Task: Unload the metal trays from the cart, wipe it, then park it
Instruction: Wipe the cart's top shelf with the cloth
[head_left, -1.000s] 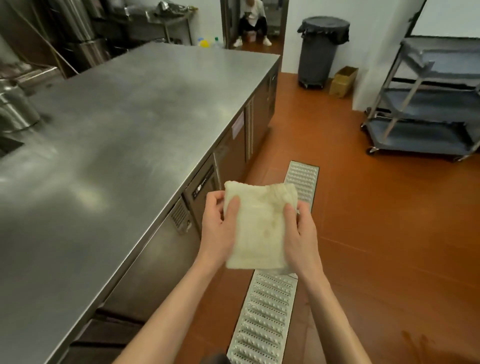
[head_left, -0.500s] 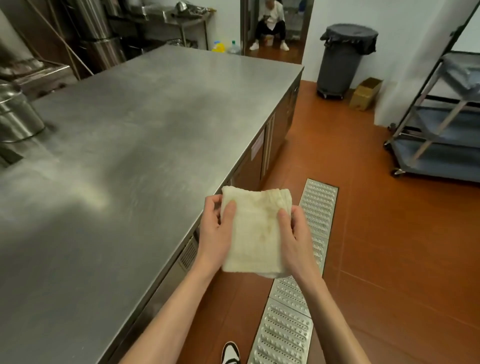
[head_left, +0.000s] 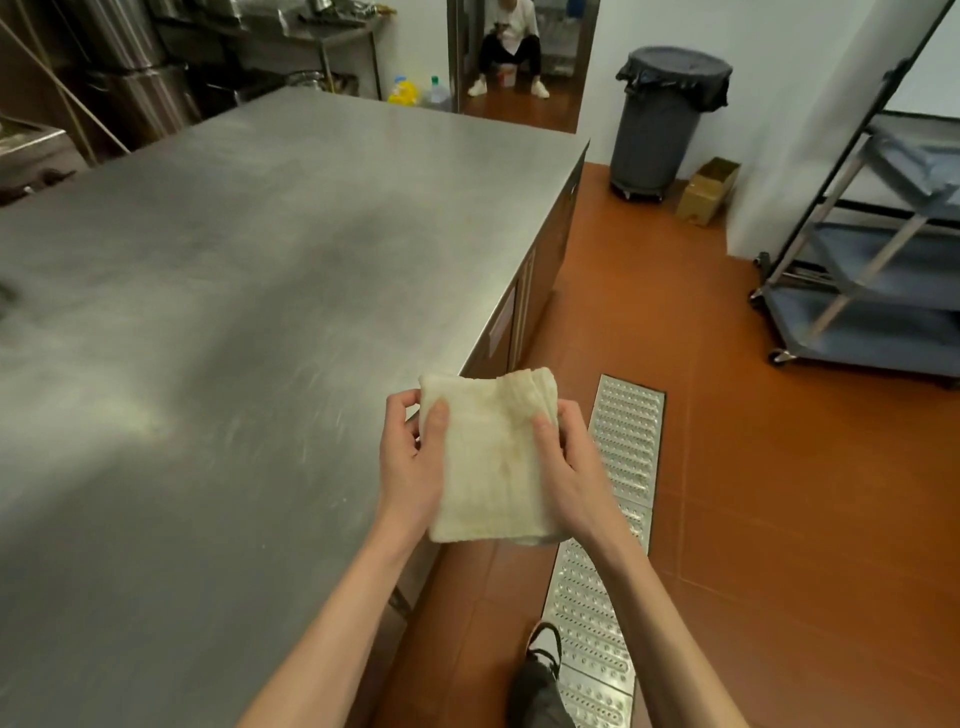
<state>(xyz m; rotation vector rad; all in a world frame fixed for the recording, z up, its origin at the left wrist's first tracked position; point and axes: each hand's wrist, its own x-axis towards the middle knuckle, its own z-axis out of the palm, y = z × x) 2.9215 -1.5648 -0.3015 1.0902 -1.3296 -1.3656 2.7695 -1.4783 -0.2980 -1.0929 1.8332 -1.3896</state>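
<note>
Now, from the head view, you hold a folded cream cloth (head_left: 491, 457) between both hands, over the near corner of the steel counter (head_left: 234, 312) and the orange floor beside it. Your left hand (head_left: 410, 457) grips the cloth's left edge, thumb laid flat on top and fingers curled behind it; your right hand (head_left: 569, 467) mirrors that on the right edge, thumb pressing the top face, the other fingers wrapped under where you cannot see them. Held this way, flat and squared up, the cloth looks to be getting folded into a tidy pad, which would suit wiping a broad shelf. It shows faint yellowish marks near its middle.

The cart (head_left: 878, 291) stands well apart from you, at the right edge against the white wall, its grey shelves carrying no metal trays that can be seen, though its upper part runs out of view. So you seem to be past unloading and readying for the wipe; parking is not yet done. A grey bin (head_left: 660, 119) and a cardboard box (head_left: 709, 189) sit beyond it, and a floor drain grate (head_left: 621, 447) runs just right of your hands.

Compared with a second ago, the counter fills more of the view, the cart has slid further right and is partly cut off, and your shoe (head_left: 543, 644) has come into sight below. Your grip on the cloth is unchanged.
</note>
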